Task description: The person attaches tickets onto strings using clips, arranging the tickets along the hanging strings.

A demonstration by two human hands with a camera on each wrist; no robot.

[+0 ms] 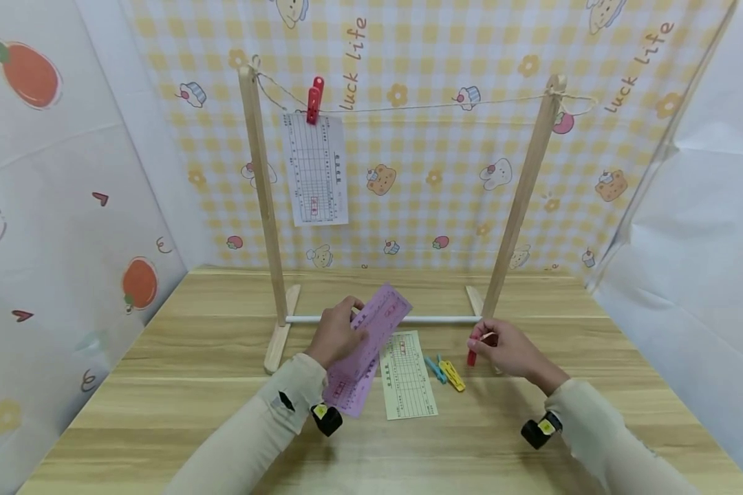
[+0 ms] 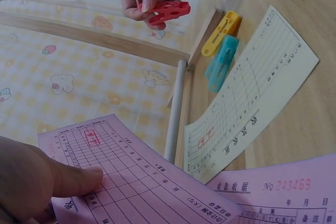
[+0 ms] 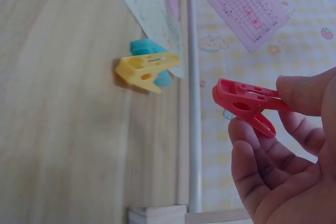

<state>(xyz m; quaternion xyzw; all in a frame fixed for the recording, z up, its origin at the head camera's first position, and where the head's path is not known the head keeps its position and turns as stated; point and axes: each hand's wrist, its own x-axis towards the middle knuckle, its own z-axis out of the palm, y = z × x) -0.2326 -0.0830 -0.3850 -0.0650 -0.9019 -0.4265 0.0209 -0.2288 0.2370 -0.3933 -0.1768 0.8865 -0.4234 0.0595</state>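
My left hand [image 1: 337, 335] grips a pink receipt slip [image 1: 380, 320], its thumb pressed across the printed face. The slip is tilted above the table and overlaps a second pink slip [image 1: 349, 400] in the head view. Between thumb and fingers, my right hand [image 1: 509, 348] pinches a red clothespin [image 3: 247, 98] near the right post's foot. On the table between the hands lie a pale yellow-green slip [image 1: 408, 381], a yellow clothespin [image 1: 452, 376] and a blue clothespin [image 1: 435, 369].
A wooden stand with a left post [image 1: 263, 192] and a right post [image 1: 523, 192] carries a string [image 1: 421, 108]. From its left part hangs a white slip [image 1: 316, 172] under another red clothespin [image 1: 313, 106]. A white bar [image 1: 439, 320] joins the posts low down.
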